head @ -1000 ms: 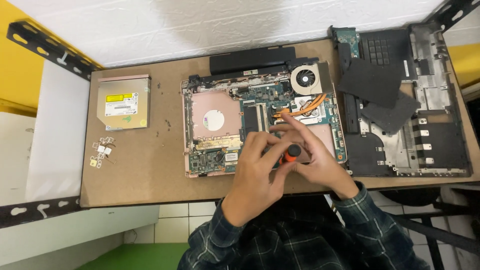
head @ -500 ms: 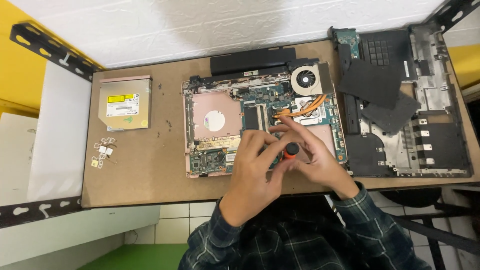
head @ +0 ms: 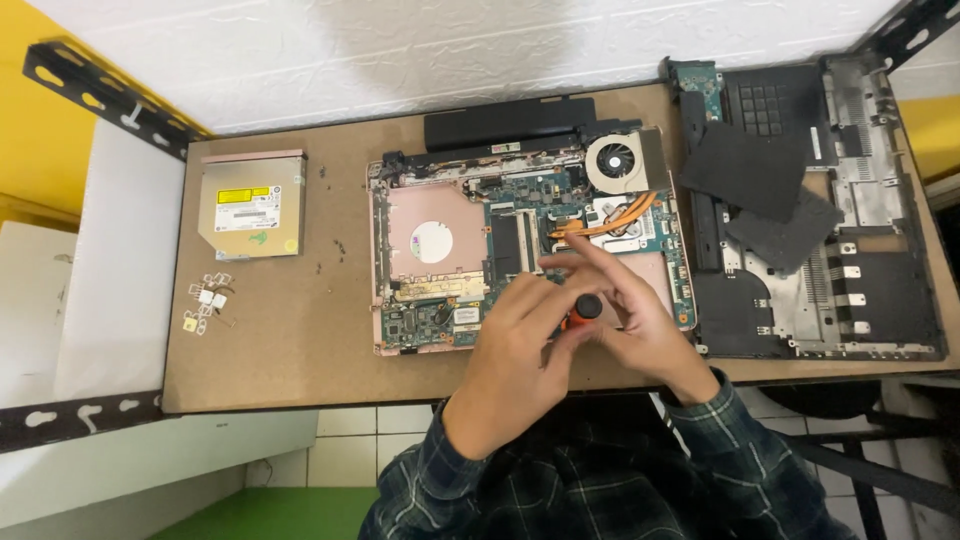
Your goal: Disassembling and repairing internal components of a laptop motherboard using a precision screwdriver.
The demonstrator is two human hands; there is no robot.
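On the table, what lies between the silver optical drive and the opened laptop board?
In the head view, only bare brown tabletop with a few tiny dark screws lies between the optical drive and the laptop board.

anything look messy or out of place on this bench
Nothing looks broken or spilled. The laptop lies opened up, its circuit board bare. Two dark sheets lie askew across the removed case at right. Loose screws are scattered near the disc drive. Both hands, left and right, grip a screwdriver.
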